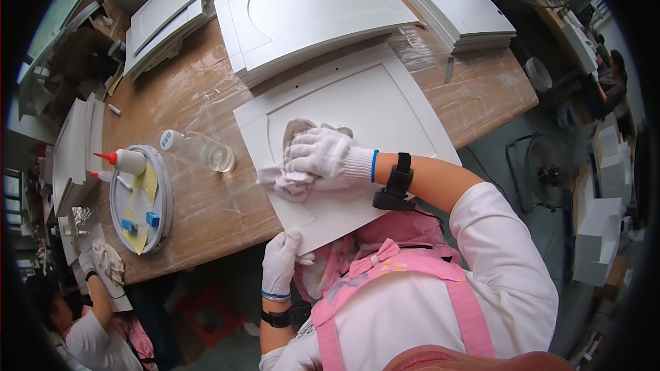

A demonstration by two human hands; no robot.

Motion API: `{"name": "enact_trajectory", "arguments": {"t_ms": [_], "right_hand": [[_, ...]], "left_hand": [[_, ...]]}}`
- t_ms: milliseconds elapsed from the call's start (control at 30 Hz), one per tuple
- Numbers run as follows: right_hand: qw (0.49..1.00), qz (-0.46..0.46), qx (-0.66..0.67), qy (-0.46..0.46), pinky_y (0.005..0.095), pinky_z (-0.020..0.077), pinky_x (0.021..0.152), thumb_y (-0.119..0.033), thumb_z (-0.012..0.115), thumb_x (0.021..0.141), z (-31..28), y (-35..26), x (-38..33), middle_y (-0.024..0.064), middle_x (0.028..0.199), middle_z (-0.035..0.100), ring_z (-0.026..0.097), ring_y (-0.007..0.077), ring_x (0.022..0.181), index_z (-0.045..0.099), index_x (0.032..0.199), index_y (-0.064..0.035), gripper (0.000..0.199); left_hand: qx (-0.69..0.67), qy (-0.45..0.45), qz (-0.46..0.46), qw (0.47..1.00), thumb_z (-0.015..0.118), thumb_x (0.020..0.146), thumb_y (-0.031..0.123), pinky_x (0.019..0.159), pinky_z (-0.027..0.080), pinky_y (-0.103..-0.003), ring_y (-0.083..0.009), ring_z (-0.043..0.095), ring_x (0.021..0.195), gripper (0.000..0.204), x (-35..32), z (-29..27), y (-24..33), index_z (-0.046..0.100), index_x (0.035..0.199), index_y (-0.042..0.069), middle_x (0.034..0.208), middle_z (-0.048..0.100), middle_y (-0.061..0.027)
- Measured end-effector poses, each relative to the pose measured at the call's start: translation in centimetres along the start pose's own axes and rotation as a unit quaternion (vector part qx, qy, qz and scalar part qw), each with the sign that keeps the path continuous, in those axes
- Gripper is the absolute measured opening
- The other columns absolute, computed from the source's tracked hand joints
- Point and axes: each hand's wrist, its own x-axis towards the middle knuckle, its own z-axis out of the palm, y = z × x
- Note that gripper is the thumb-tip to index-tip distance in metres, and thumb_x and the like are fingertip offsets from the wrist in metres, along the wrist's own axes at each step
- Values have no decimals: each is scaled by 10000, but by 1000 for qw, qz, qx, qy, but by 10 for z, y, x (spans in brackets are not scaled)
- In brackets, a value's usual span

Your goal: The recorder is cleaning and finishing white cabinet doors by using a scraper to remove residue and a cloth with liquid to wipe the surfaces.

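A white cabinet door panel (402, 106) with a routed arched border lies flat before me at the table's near edge. My right hand (326, 156), in a white knitted glove with a blue cuff, presses a crumpled whitish-grey rag (292, 185) onto the panel's left part. The rag bunches out beyond the fingers on both sides. At the panel's near-left corner, my left hand (280, 261), also gloved, is closed round the edge; its thumb side shows and some fingers are hidden.
White panel stacks (323, 0), (447, 0), (168, 17) line the table's far side. On the left, a clear bottle (216, 156) stands near a round lid (165, 223) with a red-tipped glue bottle (130, 161) and blue blocks (152, 219). A co-worker (100, 330) works at lower left.
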Motion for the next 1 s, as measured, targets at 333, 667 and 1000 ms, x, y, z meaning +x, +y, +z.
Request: {"name": "enact_trajectory", "arguments": {"t_ms": [333,667,1000], "right_hand": [[917,334,-219,23,479,363,1132,-463,574,928,-19,47,-9,159,1415,551,480,347,1343,602,1317,-145,503],[820,258,412,-303,339,523,799,-276,603,963,-81,-72,-26,108,917,722,652,181,878,681,1231,-121,319],[990,-41,53,-126,448,496,923,-187,644,829,-10,-123,-23,68,1339,612,561,321,1227,703,1193,-222,370]], "left_hand": [[-57,-10,5,998,592,1024,359,491,591,-273,-179,683,598,424,2,-1,-5,633,1086,-58,816,694,-114],[-384,-120,61,914,421,1090,285,787,628,-389,-312,730,924,404,-8,-22,-59,531,1271,-59,1181,660,-253],[-482,-156,69,859,335,1002,677,1043,502,-537,-432,579,1242,956,-36,7,-30,274,1483,-147,1422,483,-325]]}}
